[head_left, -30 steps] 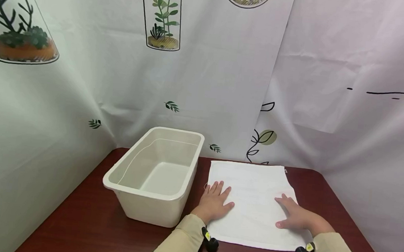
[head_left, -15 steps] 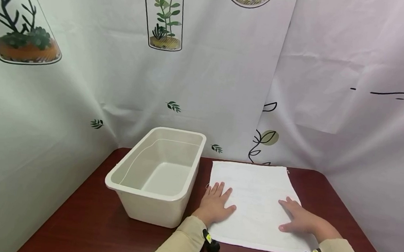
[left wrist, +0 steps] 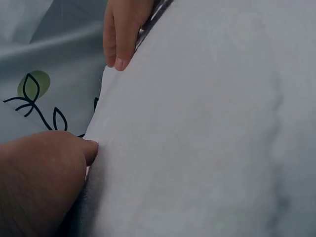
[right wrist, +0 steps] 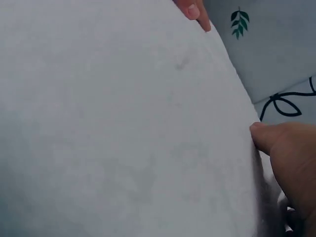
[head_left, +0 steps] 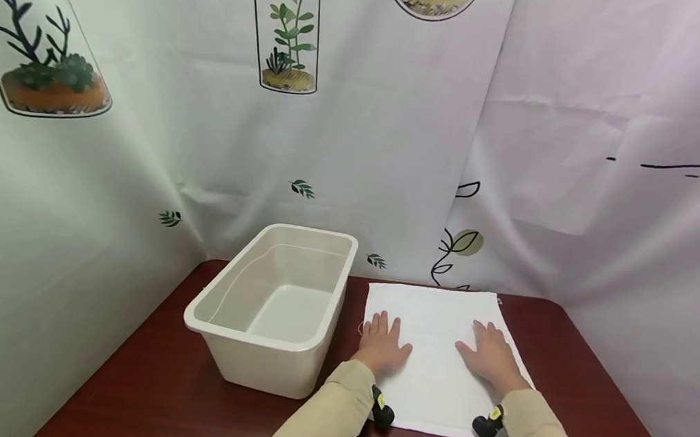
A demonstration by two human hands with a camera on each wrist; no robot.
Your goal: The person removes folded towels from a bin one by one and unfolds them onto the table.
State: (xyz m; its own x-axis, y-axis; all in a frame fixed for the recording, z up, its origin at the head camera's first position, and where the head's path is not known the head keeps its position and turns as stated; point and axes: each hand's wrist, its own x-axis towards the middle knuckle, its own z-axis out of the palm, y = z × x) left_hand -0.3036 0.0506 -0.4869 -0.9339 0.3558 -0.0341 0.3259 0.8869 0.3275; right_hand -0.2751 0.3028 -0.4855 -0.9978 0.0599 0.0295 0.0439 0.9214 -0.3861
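Observation:
A white cloth [head_left: 432,385] lies spread flat on the dark red-brown table [head_left: 141,394], its back edge close to the patterned curtain. My left hand [head_left: 380,348] rests on the cloth's left side with fingers spread. On the right part of the cloth rests my right hand [head_left: 491,356], also with straight, spread fingers and its thumb toward the middle. In the left wrist view, the thumb side of my left hand [left wrist: 44,177] is near, with the right hand's fingers [left wrist: 124,39] beyond. The right wrist view has my right hand [right wrist: 291,163] near the cloth's surface.
An off-white plastic tub [head_left: 265,357] stands on the table to the left of the cloth, with nothing visible inside. White curtain [head_left: 381,152] printed with plants surrounds the table at the back and sides.
My right hand has moved left and slightly away from me, from the cloth's right edge further onto it. My left hand has turned slightly and stays on the cloth. The tub has not moved.

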